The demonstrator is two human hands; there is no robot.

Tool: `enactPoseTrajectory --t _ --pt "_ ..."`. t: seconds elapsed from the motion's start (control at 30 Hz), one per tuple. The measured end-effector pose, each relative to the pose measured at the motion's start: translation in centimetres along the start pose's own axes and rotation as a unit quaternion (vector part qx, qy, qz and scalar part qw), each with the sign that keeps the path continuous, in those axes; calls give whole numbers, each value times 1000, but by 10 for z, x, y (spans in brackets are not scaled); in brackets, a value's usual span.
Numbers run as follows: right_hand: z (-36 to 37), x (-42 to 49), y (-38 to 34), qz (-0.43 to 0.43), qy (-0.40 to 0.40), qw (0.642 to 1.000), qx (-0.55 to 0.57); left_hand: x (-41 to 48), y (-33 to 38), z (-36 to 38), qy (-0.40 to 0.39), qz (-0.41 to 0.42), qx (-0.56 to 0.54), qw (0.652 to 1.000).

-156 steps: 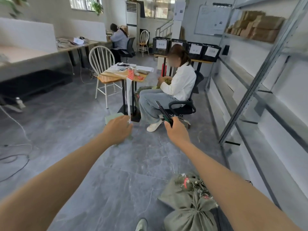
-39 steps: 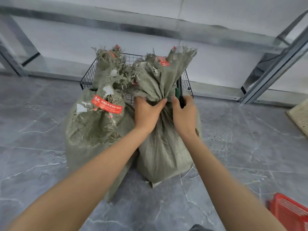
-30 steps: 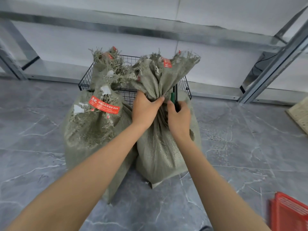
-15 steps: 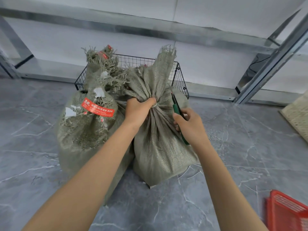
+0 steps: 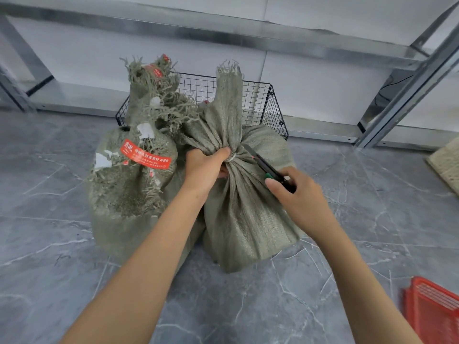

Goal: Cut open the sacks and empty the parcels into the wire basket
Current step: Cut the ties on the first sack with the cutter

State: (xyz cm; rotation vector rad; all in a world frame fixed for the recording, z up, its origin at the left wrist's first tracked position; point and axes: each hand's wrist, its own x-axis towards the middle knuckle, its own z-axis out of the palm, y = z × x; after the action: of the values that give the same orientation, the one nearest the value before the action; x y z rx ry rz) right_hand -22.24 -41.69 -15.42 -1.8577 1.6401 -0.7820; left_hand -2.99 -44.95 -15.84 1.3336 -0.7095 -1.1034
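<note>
Grey floor (image 5: 372,207) bears labelled sack (image 5: 129,194), tied sack (image 5: 248,224), wire basket (image 5: 258,100), red crate (image 5: 432,311).

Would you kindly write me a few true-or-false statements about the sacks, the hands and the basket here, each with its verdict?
1. The left hand grips the plain sack by its gathered neck. True.
2. The right hand holds nothing. False: it holds green-handled scissors, blades near the sack's white tie.
3. The wire basket stands behind both sacks. True.
4. The labelled sack is marked in blue. False: its label is red.
</note>
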Motion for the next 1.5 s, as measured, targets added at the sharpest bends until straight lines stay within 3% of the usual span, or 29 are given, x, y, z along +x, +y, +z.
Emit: enactPoseTrajectory --t 0.4,0.73,1.13,1.5 --pt "4 -5 4 -20 13 990 -141 4 -2 2 11 5 -6 1000" --pt "9 -5 3 -27 26 988 -148 8 -2 -2 -8 -6 -21 1000" --pt "21 -1 -5 -14 -54 998 11 7 -8 -9 -102 -89 -130 982" --pt "27 1 -11 20 -127 978 163 11 -11 3 -23 -85 -135 987"
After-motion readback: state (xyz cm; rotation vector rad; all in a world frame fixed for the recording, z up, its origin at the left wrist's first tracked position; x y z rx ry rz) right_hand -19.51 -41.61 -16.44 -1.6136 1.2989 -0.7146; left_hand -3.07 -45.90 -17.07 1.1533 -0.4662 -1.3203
